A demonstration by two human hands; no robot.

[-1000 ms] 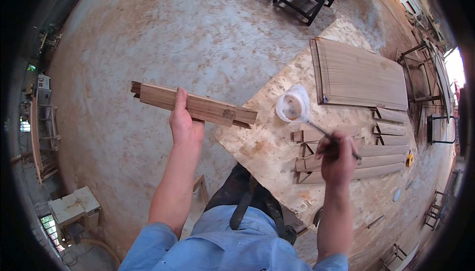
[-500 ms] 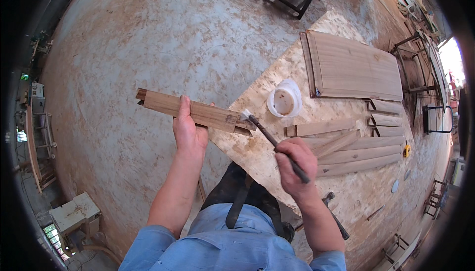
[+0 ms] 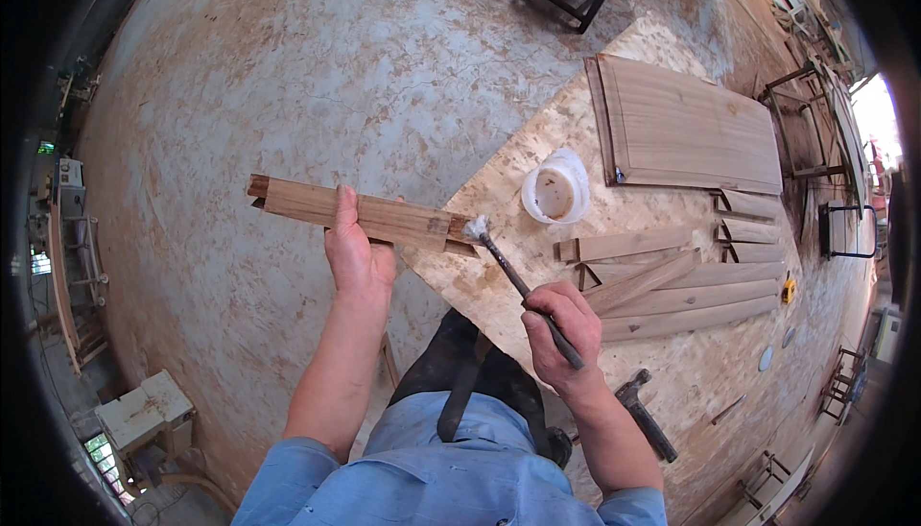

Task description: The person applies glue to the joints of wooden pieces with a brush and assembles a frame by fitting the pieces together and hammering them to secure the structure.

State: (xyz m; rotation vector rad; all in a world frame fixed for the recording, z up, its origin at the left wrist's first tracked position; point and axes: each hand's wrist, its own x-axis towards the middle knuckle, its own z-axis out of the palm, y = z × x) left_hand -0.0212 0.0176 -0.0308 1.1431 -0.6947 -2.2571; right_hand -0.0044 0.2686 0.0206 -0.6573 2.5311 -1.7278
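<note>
Gripping a long brown wooden piece with notched ends [image 3: 408,223], the person's left hand [image 3: 360,250] closes round its middle, thumb on top, raised by the corner of a pale, stained plywood board [image 3: 499,320]. The right hand [image 3: 564,336] curls tightly round a dark-handled, white-tipped brush [image 3: 507,269], its bristles at the wood's right end. I see a translucent white plastic tub [image 3: 575,169] just beyond.

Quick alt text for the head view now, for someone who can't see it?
The right hand holds a brush at the right end of a wooden piece gripped by the left hand. A mottled board bears a white tub, wooden strips, a large panel and a hammer.
</note>
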